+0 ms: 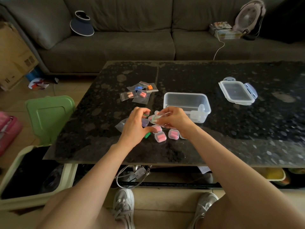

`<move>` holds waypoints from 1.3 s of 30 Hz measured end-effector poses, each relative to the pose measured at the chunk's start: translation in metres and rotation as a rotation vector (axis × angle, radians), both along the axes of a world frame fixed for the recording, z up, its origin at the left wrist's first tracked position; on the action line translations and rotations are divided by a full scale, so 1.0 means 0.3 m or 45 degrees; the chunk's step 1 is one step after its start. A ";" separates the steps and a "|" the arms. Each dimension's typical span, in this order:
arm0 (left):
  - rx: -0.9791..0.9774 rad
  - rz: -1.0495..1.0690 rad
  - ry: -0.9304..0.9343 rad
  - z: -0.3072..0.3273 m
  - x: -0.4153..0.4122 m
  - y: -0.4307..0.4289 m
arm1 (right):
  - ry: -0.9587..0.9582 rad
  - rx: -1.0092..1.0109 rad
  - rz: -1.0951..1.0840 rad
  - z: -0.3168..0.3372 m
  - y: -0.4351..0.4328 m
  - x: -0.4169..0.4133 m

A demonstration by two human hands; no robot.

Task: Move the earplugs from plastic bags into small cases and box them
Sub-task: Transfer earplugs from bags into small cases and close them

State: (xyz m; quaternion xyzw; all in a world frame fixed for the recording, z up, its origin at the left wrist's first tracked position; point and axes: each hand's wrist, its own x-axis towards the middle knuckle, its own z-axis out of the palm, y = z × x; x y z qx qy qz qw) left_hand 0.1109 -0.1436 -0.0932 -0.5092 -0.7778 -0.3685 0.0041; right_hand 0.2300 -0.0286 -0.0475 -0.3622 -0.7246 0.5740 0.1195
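open tabletop (214,138) between box (181,93) and lid (236,92) and along the near edge. bags (141,93) block far left; small cases (173,134) crowd the box's near-left corner.

Tabletop (231,138): dark, speckled, glossy.
Far centre-left: plastic bags (140,93), overlapping (blue, orange, pink earplugs inside).
Centre: clear box (184,94), upright, uncovered.
Far right, well apart from box: lid (237,93), lying flat.
Nearer front edge: small cases (160,137) holding pink earplugs, closely grouped; green earplug (147,135) loose just beside; purple case (145,122); empty bag (121,126) at left.
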 end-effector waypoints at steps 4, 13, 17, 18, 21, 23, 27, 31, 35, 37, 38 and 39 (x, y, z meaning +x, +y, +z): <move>-0.377 0.108 0.213 -0.007 -0.007 -0.011 | 0.017 0.168 0.045 -0.004 0.006 0.002; -0.531 0.029 0.152 -0.033 0.007 -0.008 | 0.001 0.533 0.139 -0.004 0.002 0.003; -0.359 0.106 0.065 -0.022 0.008 -0.003 | -0.045 0.585 0.136 -0.008 0.005 0.006; -0.260 0.145 0.021 -0.010 0.008 0.000 | -0.063 0.633 0.142 -0.008 0.004 0.006; 0.072 0.234 -0.128 0.037 0.000 0.007 | -0.099 0.704 0.182 -0.006 -0.001 0.006; 0.182 0.192 -0.126 0.058 -0.002 0.007 | -0.116 0.726 0.195 -0.009 -0.003 0.004; 0.134 -0.025 0.054 0.050 0.007 0.008 | -0.095 0.698 0.183 -0.014 -0.011 0.002; -0.011 -0.073 0.132 0.026 0.008 0.016 | -0.037 0.704 0.209 -0.016 -0.020 -0.003; 0.027 -0.115 0.196 0.028 0.001 0.011 | -0.031 0.701 0.216 -0.024 -0.020 -0.009; 0.127 -0.111 0.208 0.044 0.002 0.012 | -0.027 0.692 0.207 -0.026 -0.018 -0.009; 0.184 -0.105 0.192 0.053 0.004 0.013 | -0.024 0.683 0.205 -0.027 -0.017 -0.010; 0.242 -0.091 0.155 0.062 0.005 0.012 | -0.019 0.673 0.204 -0.027 -0.018 -0.011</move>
